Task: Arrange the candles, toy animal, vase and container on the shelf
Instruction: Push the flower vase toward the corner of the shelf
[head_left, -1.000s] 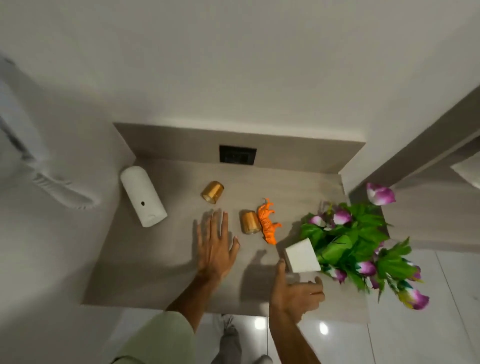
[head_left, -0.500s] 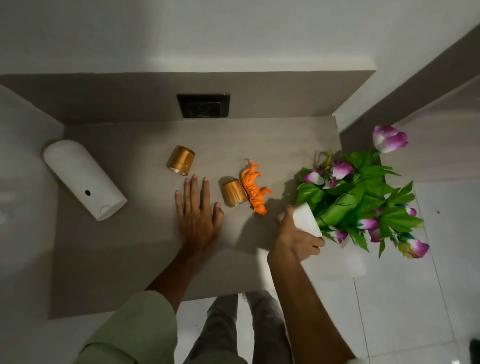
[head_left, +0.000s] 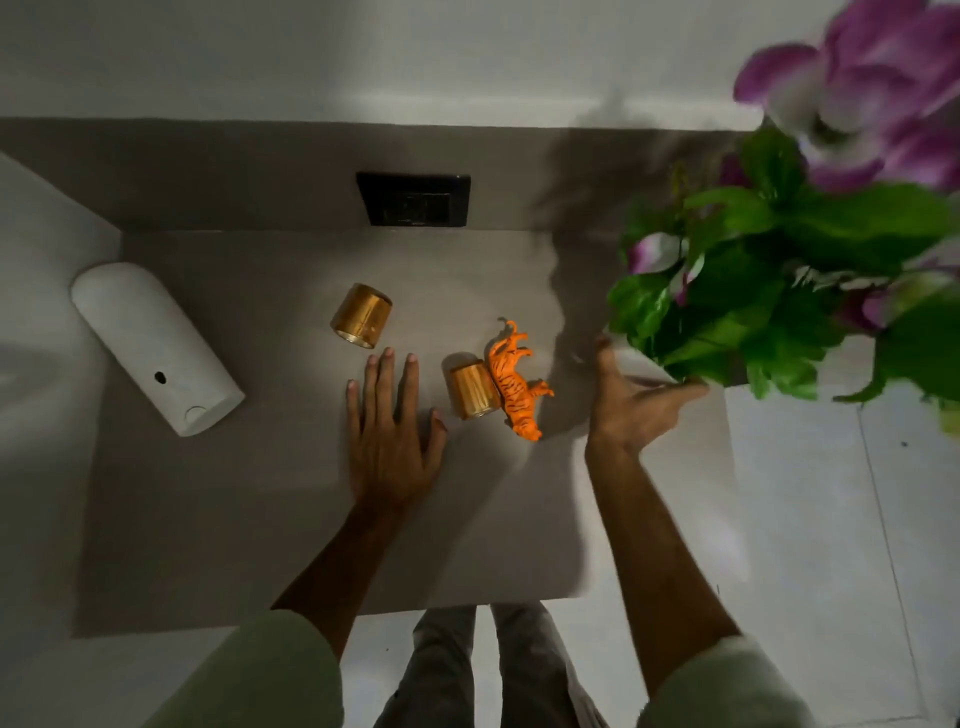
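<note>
My right hand (head_left: 631, 402) grips the white vase (head_left: 641, 366) of green leaves and purple flowers (head_left: 789, 270), lifted off the shelf and close to the camera at the upper right. My left hand (head_left: 389, 436) lies flat on the grey shelf (head_left: 208, 519), fingers spread, holding nothing. One gold candle (head_left: 362, 315) lies on its side just beyond its fingertips. A second gold candle (head_left: 474, 391) lies to the right of that hand, touching the orange toy tiger (head_left: 514, 387), which lies on its side. A white rounded container (head_left: 156, 345) lies on its side at the shelf's left.
A black wall socket (head_left: 414, 199) sits in the grey back panel above the shelf. White walls close in the left side and the back. Beyond the shelf's front edge are white floor tiles (head_left: 831, 519) and my legs (head_left: 488, 670).
My right hand has raised the vase off the shelf, up and to the right toward the camera. My left hand stays flat on the shelf.
</note>
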